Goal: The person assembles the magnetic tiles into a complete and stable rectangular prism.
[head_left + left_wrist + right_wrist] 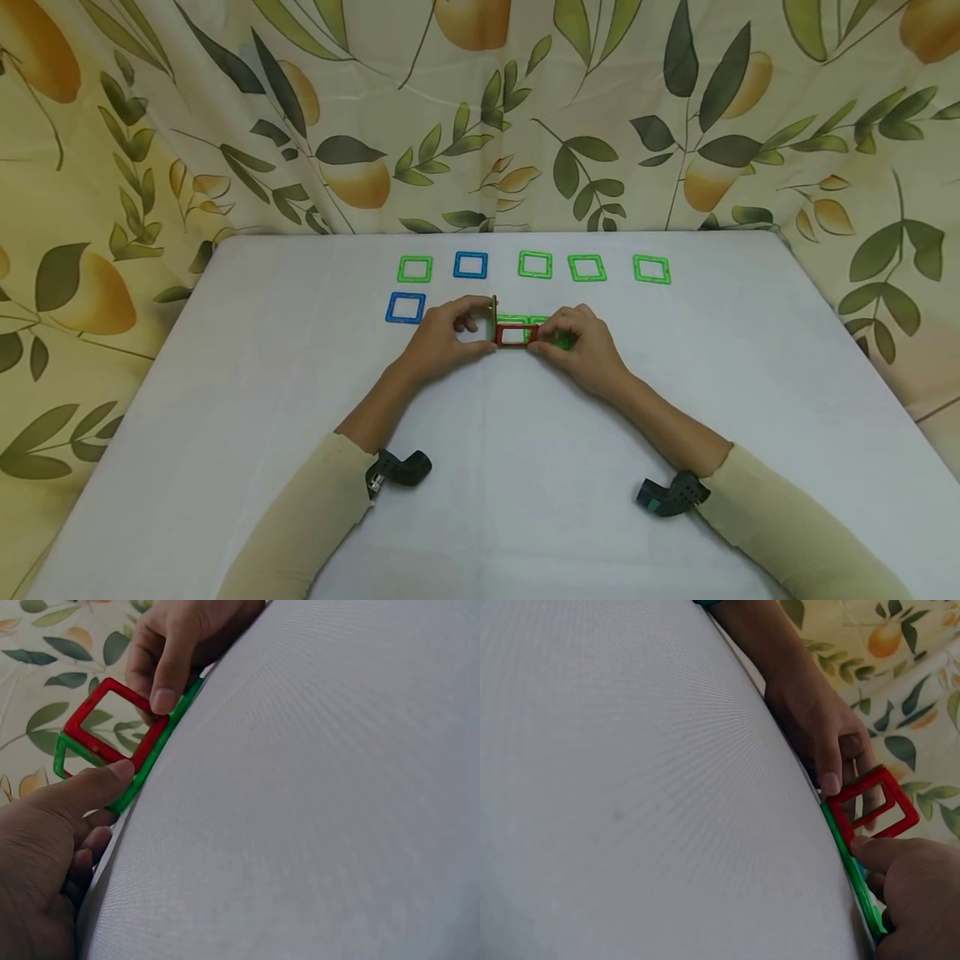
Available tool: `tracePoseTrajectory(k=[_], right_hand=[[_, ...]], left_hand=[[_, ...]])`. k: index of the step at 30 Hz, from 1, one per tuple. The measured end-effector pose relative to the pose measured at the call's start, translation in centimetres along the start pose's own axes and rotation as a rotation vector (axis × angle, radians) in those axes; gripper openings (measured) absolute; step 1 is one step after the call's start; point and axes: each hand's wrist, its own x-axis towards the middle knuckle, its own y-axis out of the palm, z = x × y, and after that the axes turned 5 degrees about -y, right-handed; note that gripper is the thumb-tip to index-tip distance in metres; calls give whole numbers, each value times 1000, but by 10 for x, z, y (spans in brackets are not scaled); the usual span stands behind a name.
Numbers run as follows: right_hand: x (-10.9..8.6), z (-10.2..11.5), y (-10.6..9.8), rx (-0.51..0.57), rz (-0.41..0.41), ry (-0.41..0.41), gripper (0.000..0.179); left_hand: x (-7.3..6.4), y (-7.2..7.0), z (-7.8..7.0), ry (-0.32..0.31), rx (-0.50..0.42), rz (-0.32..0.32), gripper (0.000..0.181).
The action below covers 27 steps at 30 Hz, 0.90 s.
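Several square-framed magnetic tiles are joined in the middle of the table. A red tile [517, 345] stands upright at the front, on the edge of green tiles [512, 318] lying flat. At its left, another upright tile [494, 312] appears edge-on. My left hand [448, 336] holds this left corner, its thumb against the red tile's lower edge. With thumb and fingers, my right hand [587, 348] pinches the right side of the red tile. In the left wrist view, both thumbs touch the red frame [77, 727]. The right hand partly hides the green tiles behind.
Beyond the hands lies a row of loose tiles: a green one [415, 281], a blue one [470, 277] and several more green ones [536, 277]. Another blue tile [406, 320] lies close to the left hand. A patterned curtain [480, 125] hangs behind the white table [480, 500].
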Motion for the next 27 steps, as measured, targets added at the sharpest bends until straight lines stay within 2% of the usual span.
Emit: tracePoseTrajectory(k=[10,17,20,27], right_hand=[[2,0,0,3,20,25,15],[6,4,-5,0,67,48,22],[7,6,-8,14,91,76,28],[6,9,-18,24,126,140,29]], left_hand=[[-1,-2,-2,-8,-3,6,61],[2,-6,-4,24,4,5,63],[1,-6,-5,14,3,6,62],[-1,-3,-2,-7,7,19,62]])
